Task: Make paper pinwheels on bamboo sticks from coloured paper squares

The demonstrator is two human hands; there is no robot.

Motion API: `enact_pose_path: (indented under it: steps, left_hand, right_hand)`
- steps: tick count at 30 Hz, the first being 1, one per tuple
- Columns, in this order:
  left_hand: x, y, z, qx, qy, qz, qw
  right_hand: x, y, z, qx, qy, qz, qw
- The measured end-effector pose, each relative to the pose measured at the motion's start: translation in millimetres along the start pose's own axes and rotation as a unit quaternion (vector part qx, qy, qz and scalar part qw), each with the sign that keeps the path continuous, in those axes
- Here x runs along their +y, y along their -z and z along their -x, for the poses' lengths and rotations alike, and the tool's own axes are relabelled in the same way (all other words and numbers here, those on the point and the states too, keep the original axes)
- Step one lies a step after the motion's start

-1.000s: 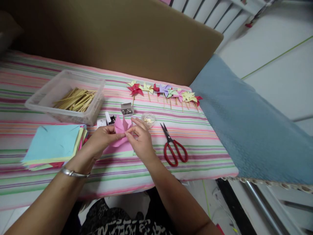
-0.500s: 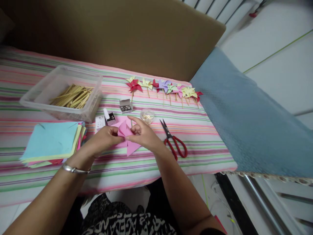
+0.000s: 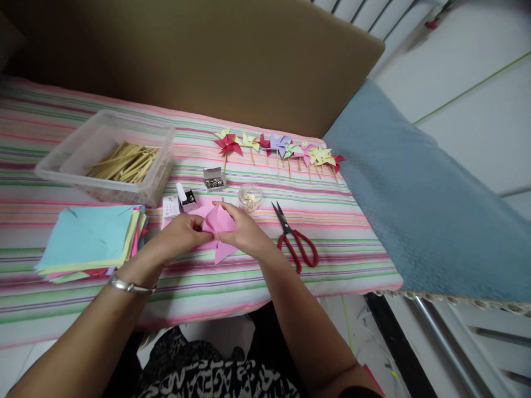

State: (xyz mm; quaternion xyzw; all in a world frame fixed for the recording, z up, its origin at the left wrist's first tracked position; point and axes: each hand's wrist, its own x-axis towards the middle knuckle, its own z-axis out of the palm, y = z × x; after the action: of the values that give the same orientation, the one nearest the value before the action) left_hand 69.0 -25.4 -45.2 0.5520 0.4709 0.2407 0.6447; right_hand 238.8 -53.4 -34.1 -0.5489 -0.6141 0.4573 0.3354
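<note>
Pink folded paper (image 3: 220, 219) between both hands (image 3: 182, 235) (image 3: 248, 233), in the grasp of each.

A single head-worn camera looks forward and down from above the near edge of a striped desk (image 3: 344, 265), close over the wearer's hands (image 3: 248, 235). The wide view runs from patterned clothing (image 3: 219, 381) at bottom to a brown board (image 3: 199, 61) behind, with a blue cover (image 3: 406, 193) at right.
</note>
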Motion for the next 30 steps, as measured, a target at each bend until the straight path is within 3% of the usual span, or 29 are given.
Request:
enact_pose_path:
  steps: [3,7,13,20,24,27,30]
  left_hand:
    - [2,-0.5,0,0.021,-0.009,0.029,0.999]
    - [7,-2.9,1,0.122,-0.054,0.165,0.977]
    - [4,-19.7,3,0.077,0.009,0.307,0.949]
    - [1,-27.2,-2,0.164,-0.001,0.325,0.931]
    - [-1,-21.6,-5,0.195,0.000,0.325,0.925]
    - [0,-12.9,-6,0.199,0.001,0.340,0.919]
    - [5,-1.0,-6,0.215,-0.003,0.348,0.912]
  right_hand:
    - [3,-1,-3,0.027,-0.012,-0.036,0.999]
    - [11,-1,-10,0.086,-0.049,-0.181,0.978]
    - [12,-16,-15,0.181,-0.023,-0.349,0.919]
    - [8,-34,-13,0.173,-0.019,-0.398,0.901]
    - [9,-32,-14,0.168,-0.026,-0.377,0.910]
    - [11,-25,-12,0.225,-0.018,-0.269,0.936]
    - [12,-19,-6,0.258,0.085,-0.090,0.958]
